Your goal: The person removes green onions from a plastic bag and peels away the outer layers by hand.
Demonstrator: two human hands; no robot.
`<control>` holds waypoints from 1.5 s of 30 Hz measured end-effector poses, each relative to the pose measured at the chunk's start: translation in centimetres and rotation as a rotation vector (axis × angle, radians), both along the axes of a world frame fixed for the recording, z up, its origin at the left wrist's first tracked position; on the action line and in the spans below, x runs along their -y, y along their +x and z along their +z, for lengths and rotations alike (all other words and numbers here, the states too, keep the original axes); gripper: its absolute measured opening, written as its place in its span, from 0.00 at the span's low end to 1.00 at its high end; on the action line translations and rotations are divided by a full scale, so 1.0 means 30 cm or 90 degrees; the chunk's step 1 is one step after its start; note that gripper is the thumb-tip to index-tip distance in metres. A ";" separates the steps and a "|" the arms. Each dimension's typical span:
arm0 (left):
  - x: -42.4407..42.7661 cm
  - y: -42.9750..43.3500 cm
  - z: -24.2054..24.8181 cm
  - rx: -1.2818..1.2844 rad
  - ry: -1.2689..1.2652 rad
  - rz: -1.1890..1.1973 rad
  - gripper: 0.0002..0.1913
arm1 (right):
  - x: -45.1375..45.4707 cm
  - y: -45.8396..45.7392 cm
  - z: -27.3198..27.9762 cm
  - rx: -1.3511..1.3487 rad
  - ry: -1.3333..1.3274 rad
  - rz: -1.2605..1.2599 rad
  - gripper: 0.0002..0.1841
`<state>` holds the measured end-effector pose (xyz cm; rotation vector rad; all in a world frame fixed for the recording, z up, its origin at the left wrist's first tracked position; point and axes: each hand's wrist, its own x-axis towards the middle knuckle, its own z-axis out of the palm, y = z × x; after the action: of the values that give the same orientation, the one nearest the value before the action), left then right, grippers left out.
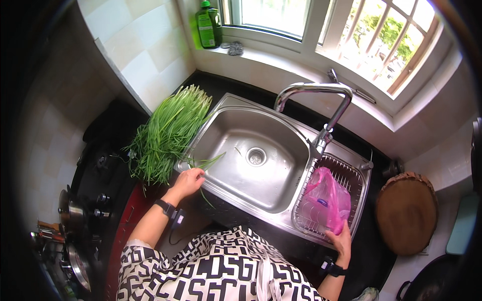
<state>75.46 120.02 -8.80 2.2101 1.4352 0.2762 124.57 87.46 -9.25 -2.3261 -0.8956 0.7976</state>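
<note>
Near the sink's left front corner, my left hand (189,181) is closed around a few thin green stalks that stick out over the rim. Beside it, left of the sink, lies a large heap of long green leafy stalks (165,131), like Chinese chives. My right hand (342,237) grips the lower end of a pink plastic bag (335,199) above the wire basket (307,218) in the small right basin. The large stainless steel basin (226,135) has a drain strainer (256,156) and a few small bits in it.
A chrome faucet (339,109) arches behind the basins. A round wooden chopping board (406,214) stands at the right. On the windowsill are a green bottle (206,30) and a scouring pad (235,49). The black stove (101,161) and a metal pot (70,212) are at the left.
</note>
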 end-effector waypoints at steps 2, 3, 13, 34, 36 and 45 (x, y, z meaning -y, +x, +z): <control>-0.051 0.012 -0.010 -0.005 -0.008 -0.016 0.13 | -0.006 -0.030 0.093 0.116 0.008 0.008 0.53; -0.088 0.019 -0.021 -0.010 -0.004 -0.030 0.14 | -0.023 -0.051 0.133 0.146 0.028 -0.002 0.52; -0.371 0.238 -0.207 -0.344 -0.168 -0.038 0.27 | -0.110 -0.365 0.259 0.243 0.165 0.031 0.30; -0.334 0.128 0.397 0.555 -0.663 -0.289 0.13 | -0.960 -0.908 0.406 -0.347 0.443 0.087 0.19; -0.301 0.106 0.425 0.560 -0.679 -0.289 0.13 | -1.036 -0.946 0.470 -0.387 0.512 0.111 0.19; -0.171 0.138 0.420 0.512 -0.635 -0.257 0.13 | -1.036 -0.799 0.612 -0.641 0.622 -0.029 0.06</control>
<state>79.59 125.16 3.80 1.2575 0.4671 0.1992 100.61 118.54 9.11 -0.8978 -0.5398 1.0264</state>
